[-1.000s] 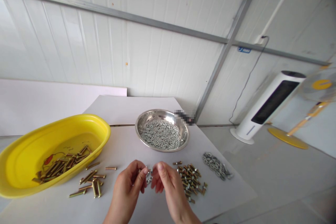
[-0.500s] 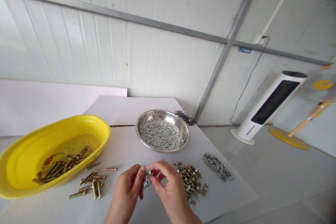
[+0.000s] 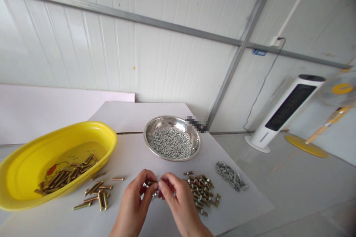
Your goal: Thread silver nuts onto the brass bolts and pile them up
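A brass-coloured bolt lies crosswise between my hands. My left hand is closed, its thumb and forefinger pinching the bolt. At the bolt's right end the fingertips of my right hand press together around a small nut, now mostly covered by the fingers. A few loose silver nuts show below and between the hands. Just right of my right hand is a pile of bolts with nuts on them. Several bare bolts lie on the table left of my left hand.
A yellow tub holding more bolts stands at the left. Behind the hands sits a steel bowl of nuts, with a blurred dark object at its rim. Washers lie near the white table's right edge. A tower fan stands on the floor.
The bolt has turned to lie crosswise, showing more of its shank. My left fingers have shifted up and around it, and my right fingertips have closed at its end.
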Demonstrator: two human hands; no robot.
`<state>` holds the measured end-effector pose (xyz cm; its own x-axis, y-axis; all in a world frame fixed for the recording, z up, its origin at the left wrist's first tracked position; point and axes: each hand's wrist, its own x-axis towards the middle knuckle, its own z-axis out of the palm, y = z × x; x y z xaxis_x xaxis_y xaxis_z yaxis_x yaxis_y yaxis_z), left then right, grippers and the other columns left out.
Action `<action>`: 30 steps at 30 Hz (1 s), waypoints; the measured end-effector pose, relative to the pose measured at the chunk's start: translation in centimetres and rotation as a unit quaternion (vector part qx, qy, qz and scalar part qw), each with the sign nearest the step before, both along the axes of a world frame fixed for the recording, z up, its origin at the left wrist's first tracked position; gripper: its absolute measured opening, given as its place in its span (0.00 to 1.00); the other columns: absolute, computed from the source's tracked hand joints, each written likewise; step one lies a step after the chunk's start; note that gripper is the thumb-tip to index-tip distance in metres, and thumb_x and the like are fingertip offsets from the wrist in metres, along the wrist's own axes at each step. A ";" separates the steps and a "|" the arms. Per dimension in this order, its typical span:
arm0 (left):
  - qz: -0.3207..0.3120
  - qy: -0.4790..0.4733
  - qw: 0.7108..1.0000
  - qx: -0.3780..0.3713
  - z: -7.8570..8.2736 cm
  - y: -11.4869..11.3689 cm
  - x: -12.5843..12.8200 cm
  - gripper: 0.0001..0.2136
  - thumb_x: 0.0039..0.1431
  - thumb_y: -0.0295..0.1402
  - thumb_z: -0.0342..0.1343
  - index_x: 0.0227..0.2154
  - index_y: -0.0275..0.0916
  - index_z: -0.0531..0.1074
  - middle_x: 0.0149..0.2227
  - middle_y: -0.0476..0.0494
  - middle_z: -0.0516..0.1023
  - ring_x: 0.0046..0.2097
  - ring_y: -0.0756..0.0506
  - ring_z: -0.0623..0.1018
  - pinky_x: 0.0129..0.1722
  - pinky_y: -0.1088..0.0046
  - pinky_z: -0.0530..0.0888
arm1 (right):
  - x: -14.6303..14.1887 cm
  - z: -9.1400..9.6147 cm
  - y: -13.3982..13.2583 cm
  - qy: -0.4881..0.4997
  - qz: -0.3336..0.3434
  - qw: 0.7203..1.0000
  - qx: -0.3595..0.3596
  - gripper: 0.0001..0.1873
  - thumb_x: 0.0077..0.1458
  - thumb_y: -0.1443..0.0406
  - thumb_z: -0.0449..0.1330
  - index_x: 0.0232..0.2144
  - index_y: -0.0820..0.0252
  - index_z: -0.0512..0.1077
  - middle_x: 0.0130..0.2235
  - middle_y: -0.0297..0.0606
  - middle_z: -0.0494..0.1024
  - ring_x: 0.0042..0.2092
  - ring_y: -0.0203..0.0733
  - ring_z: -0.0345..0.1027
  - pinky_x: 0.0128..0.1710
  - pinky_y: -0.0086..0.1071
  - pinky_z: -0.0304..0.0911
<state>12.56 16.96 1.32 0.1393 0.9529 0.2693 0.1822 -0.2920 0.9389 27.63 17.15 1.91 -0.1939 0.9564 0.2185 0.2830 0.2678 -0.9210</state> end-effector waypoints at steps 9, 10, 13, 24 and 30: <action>0.018 0.114 0.983 0.143 -0.8 -0.4 -0.5 0.06 0.66 0.28 0.50 0.36 0.42 0.71 0.33 0.48 0.75 0.35 0.46 0.75 0.38 0.73 0.71 | -0.6 -1.8 0.5 0.101 -0.002 0.988 -0.113 0.34 0.64 0.43 0.45 0.16 0.58 0.62 0.14 0.32 0.66 0.17 0.34 0.60 0.19 0.26 0.55; 0.029 0.106 0.985 0.133 -0.8 -0.3 -0.5 0.04 0.66 0.29 0.51 0.36 0.42 0.71 0.33 0.48 0.75 0.35 0.47 0.75 0.37 0.74 0.71 | -0.6 -1.8 0.5 0.103 -0.006 0.989 -0.106 0.35 0.65 0.43 0.44 0.16 0.59 0.63 0.15 0.33 0.67 0.18 0.34 0.60 0.20 0.26 0.56; 0.057 0.062 0.994 0.075 -0.6 0.0 -0.7 0.02 0.64 0.32 0.54 0.35 0.42 0.70 0.32 0.49 0.76 0.33 0.48 0.76 0.35 0.75 0.71 | -0.2 -1.2 0.5 0.095 -0.037 0.993 -0.052 0.28 0.67 0.48 0.47 0.26 0.60 0.71 0.21 0.35 0.73 0.23 0.36 0.64 0.24 0.26 0.60; -0.024 -0.150 0.983 -0.099 -1.6 1.1 -0.4 0.12 0.60 0.42 0.59 0.31 0.37 0.69 0.24 0.53 0.70 0.26 0.51 0.68 0.26 0.78 0.65 | 0.2 -0.5 0.5 -0.011 -0.021 0.990 0.138 0.20 0.52 0.78 0.58 0.43 0.53 0.74 0.40 0.33 0.77 0.35 0.36 0.72 0.33 0.24 0.66; -0.027 -0.133 0.986 -0.097 -1.4 1.0 -0.2 0.13 0.61 0.43 0.57 0.30 0.37 0.69 0.24 0.53 0.70 0.26 0.51 0.68 0.25 0.77 0.64 | 0.4 -0.3 0.5 -0.015 -0.031 0.993 0.111 0.10 0.57 0.73 0.60 0.40 0.56 0.75 0.37 0.35 0.79 0.37 0.39 0.73 0.35 0.26 0.66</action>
